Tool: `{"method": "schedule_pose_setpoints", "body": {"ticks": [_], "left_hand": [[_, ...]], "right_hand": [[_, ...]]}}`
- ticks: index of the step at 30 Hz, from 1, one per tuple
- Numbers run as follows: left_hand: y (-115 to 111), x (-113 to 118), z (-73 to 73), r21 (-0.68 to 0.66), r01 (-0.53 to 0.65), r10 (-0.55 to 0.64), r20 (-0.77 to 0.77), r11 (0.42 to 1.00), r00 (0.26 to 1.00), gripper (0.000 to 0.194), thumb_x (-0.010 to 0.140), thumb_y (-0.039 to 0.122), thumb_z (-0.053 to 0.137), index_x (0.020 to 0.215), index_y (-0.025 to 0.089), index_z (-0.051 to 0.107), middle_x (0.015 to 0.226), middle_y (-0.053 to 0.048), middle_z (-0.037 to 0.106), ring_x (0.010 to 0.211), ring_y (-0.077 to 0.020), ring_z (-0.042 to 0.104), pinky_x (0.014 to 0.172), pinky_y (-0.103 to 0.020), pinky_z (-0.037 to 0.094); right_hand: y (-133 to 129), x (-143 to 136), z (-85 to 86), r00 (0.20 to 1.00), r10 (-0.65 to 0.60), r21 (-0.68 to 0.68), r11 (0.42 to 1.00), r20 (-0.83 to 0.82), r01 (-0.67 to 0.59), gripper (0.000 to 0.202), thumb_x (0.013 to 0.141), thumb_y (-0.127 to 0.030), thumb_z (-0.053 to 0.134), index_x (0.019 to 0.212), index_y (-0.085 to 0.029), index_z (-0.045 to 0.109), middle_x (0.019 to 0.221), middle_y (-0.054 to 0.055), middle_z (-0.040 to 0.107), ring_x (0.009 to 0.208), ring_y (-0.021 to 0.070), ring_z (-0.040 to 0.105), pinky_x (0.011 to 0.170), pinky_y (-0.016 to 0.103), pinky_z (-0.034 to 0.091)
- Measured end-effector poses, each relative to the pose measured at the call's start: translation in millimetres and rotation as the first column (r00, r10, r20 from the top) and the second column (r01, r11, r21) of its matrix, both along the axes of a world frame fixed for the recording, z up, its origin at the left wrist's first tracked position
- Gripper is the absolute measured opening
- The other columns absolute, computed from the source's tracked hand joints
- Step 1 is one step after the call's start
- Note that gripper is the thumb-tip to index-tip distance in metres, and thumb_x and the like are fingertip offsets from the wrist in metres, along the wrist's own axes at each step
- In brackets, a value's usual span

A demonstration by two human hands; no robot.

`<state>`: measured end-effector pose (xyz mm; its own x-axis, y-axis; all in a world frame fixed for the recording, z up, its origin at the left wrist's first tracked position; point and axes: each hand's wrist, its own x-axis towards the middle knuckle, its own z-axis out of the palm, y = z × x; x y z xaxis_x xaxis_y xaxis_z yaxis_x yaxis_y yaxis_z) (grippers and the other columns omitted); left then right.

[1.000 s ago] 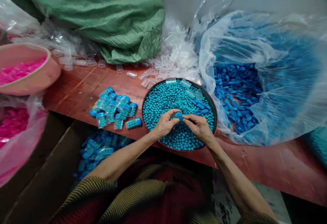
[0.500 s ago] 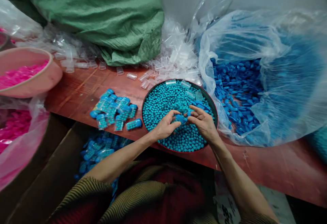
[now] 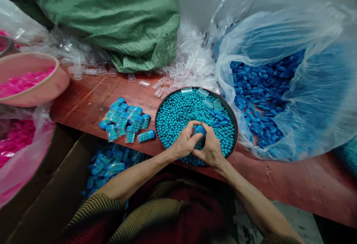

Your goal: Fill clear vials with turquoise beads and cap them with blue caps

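My left hand (image 3: 184,140) and my right hand (image 3: 211,146) meet over a round tub (image 3: 237,127) of small turquoise beads (image 3: 178,116). Between their fingertips is a small blue-capped container (image 3: 199,129), its lower part mostly hidden by my fingers. Both hands are closed on it. In the tub, a few loose blue caps (image 3: 219,117) lie on the beads to the right of my hands. Several clear empty tubes (image 3: 208,103) rest at the tub's far side. Left of the tub lies a group of bead-filled containers with blue caps (image 3: 122,121).
A plastic bag of blue caps (image 3: 259,88) lies open at right. Clear tubes (image 3: 192,60) are heaped behind the tub, beside a green sack (image 3: 119,21). A pink bowl (image 3: 50,84) stands at left. Below the table edge, a cardboard box (image 3: 61,166) sits beside more filled containers (image 3: 107,166).
My right hand has moved left and closed in against my left hand. The small blue piece it pinched now appears on the container between both hands. The bag's opening has widened slightly.
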<state>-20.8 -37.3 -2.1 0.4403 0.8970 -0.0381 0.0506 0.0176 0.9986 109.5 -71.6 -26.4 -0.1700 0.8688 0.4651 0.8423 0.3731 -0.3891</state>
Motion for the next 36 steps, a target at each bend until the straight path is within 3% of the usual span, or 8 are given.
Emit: {"method": "schedule_pose_setpoints", "body": {"ticks": [5,10,15,22,27,31,34,36], "left_hand": [[-5.5,1.3,-1.9,-0.13,-0.053,0.056,0.023,0.99,0.998,0.023,0.082,0.026,0.05,0.103,0.016,0.048,0.061,0.007,0.039,0.052,-0.0069,0.034,0.051,-0.02,0.029],[-1.7,-5.7,-4.7,-0.078,-0.004,0.003,-0.011,0.997,1.0,0.028,0.081,0.024,0.052,0.107,0.016,0.048,0.068,0.005,0.047,0.061,-0.0089,0.044,0.06,-0.021,0.038],[6.5,-11.2,-8.5,-0.148,0.065,-0.042,0.149,0.987,0.988,0.038,0.081,0.027,0.053,0.116,0.015,0.044,0.085,0.0,0.055,0.071,-0.0114,0.052,0.066,-0.023,0.045],[0.2,-13.0,-9.5,-0.088,-0.049,0.052,0.037,0.995,0.998,0.021,0.083,0.03,0.05,0.098,0.016,0.048,0.078,0.002,0.052,0.072,-0.0111,0.051,0.069,-0.023,0.043],[6.5,-47.7,-2.7,0.052,-0.096,0.104,-0.171,0.994,0.98,0.023,0.085,0.034,0.046,0.1,0.017,0.048,0.074,0.003,0.05,0.066,-0.0106,0.047,0.064,-0.023,0.041],[24.0,-112.1,1.4,0.318,-0.286,0.409,-0.45,0.904,0.794,0.033,0.085,0.036,0.045,0.111,0.016,0.05,0.083,-0.001,0.055,0.072,-0.0141,0.052,0.069,-0.026,0.043],[36.0,-154.4,1.7,0.512,-0.301,0.591,-0.633,0.804,0.501,0.039,0.083,0.034,0.047,0.117,0.016,0.053,0.092,-0.007,0.059,0.085,-0.0216,0.056,0.079,-0.034,0.044],[39.0,-164.6,0.2,0.654,-0.265,0.704,-0.626,0.708,0.337,0.043,0.082,0.032,0.049,0.12,0.013,0.053,0.103,-0.013,0.059,0.098,-0.0275,0.055,0.086,-0.04,0.042]], "right_hand": [[-2.1,-5.5,-13.8,0.998,0.009,0.074,0.997,-0.056,-0.005,0.076,0.074,-0.049,0.06,0.134,-0.012,0.03,0.106,0.017,0.057,0.089,0.0307,0.063,0.065,0.044,0.056],[-4.3,-13.4,-15.2,0.983,-0.005,-0.005,1.0,-0.182,0.004,0.077,0.073,-0.042,0.063,0.135,-0.014,0.029,0.109,0.017,0.056,0.095,0.0309,0.062,0.074,0.046,0.055],[-1.8,-15.0,-8.1,0.951,-0.011,-0.181,0.982,-0.309,-0.047,0.076,0.074,-0.036,0.062,0.137,-0.015,0.026,0.12,0.018,0.053,0.092,0.0262,0.064,0.07,0.039,0.056],[-3.1,-24.8,-9.6,0.991,-0.015,-0.148,0.989,-0.13,-0.004,0.079,0.07,-0.043,0.066,0.135,-0.013,0.03,0.108,0.017,0.058,0.089,0.0308,0.064,0.063,0.041,0.056],[5.1,-27.9,10.2,0.981,0.193,-0.246,0.952,0.016,-0.183,0.072,0.081,-0.042,0.059,0.14,-0.015,0.027,0.126,0.019,0.051,0.102,0.0289,0.062,0.071,0.039,0.056],[26.5,5.2,14.4,0.985,0.088,-0.204,0.977,0.151,-0.056,0.057,0.086,-0.037,0.054,0.137,-0.018,0.038,0.126,0.017,0.053,0.108,0.0294,0.058,0.084,0.042,0.052],[46.7,33.5,5.5,0.977,-0.059,-0.17,0.981,0.207,0.095,0.045,0.088,-0.031,0.051,0.129,-0.013,0.047,0.114,0.018,0.06,0.104,0.0306,0.058,0.085,0.043,0.049],[57.6,43.3,-1.8,0.967,-0.064,-0.177,0.978,0.246,0.11,0.039,0.088,-0.029,0.05,0.123,-0.013,0.052,0.106,0.016,0.064,0.099,0.0303,0.058,0.084,0.043,0.048]]}}
